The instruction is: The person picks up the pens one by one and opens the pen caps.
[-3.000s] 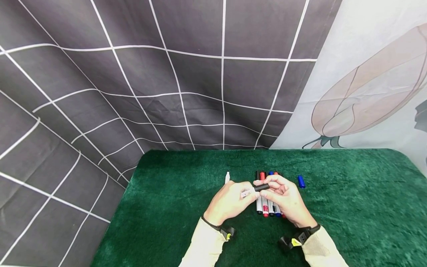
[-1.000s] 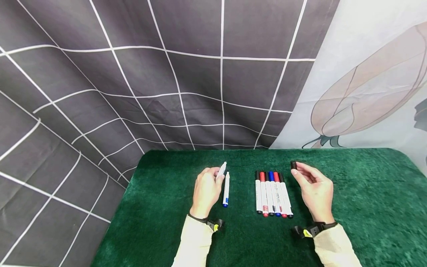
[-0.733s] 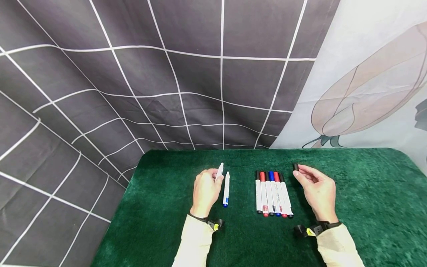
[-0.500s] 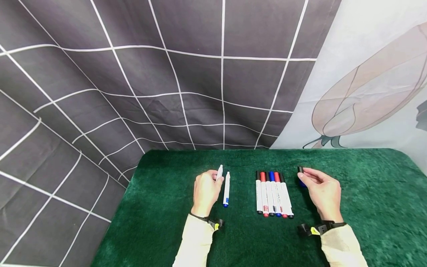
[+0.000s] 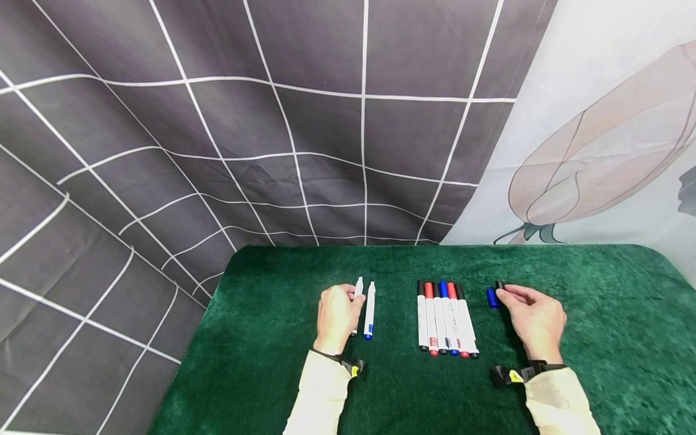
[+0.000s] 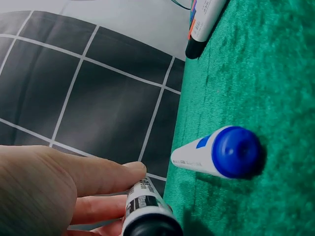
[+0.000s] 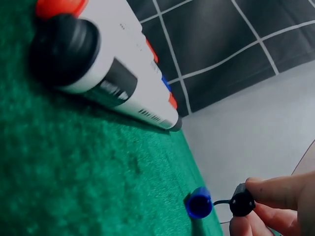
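My left hand (image 5: 338, 317) pinches an uncapped white marker (image 6: 147, 204) with a black end, just left of an uncapped white marker with a blue end (image 5: 370, 311) that lies on the green cloth. Between the thumb and fingers of my right hand (image 5: 535, 317) is a black marker cap (image 6: 197, 46)-free view aside, the black cap (image 7: 242, 201) shows its hollow end in the right wrist view. Right beside it the blue cap (image 5: 492, 298) lies on the cloth.
A row of several capped markers (image 5: 446, 320), with black, red and blue caps, lies between my hands. Green cloth (image 5: 402, 393) covers the table. A dark gridded curtain (image 5: 326, 121) hangs behind it, with a pale curtain (image 5: 576, 151) at the right.
Both hands were together at the black cap; they have since parted, the cap off the marker. The left hand lowered its marker beside the blue-ended one; the right hand brought the cap beside the blue cap.
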`<state>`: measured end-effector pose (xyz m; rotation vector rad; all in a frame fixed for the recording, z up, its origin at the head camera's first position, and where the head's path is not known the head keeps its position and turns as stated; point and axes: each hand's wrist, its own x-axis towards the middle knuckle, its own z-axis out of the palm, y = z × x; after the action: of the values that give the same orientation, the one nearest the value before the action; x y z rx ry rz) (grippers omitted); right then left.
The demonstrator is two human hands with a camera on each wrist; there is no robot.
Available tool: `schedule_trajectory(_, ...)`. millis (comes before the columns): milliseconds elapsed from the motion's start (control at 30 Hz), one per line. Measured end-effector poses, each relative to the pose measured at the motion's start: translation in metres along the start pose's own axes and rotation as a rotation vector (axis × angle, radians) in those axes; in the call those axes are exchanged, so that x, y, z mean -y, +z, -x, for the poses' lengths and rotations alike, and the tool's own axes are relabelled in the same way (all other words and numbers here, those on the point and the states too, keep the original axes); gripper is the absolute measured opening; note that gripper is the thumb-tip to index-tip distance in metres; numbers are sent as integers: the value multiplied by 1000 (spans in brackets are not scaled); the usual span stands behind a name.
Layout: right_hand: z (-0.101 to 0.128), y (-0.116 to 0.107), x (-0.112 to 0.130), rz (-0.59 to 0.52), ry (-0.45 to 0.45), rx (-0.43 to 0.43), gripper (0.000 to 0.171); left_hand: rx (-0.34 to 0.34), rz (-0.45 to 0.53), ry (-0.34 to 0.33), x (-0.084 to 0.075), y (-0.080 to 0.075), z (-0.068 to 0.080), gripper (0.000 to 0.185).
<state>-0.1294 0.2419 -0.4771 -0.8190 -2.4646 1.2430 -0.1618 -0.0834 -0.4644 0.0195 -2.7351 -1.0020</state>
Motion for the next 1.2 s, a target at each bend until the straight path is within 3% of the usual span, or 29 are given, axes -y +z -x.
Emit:
schedule_trajectory(267,-4,1,-6,30,-12,21,38,21,-23,-74,2,3,0,14)
schedule_trajectory(600,-5,3,-12,76,-75,31,33,42,-47,-112,3,6,1,13)
schedule_trajectory(1200,-6,4,-14,124,-100,36,33,71,-26,-99,5,12,0,13)
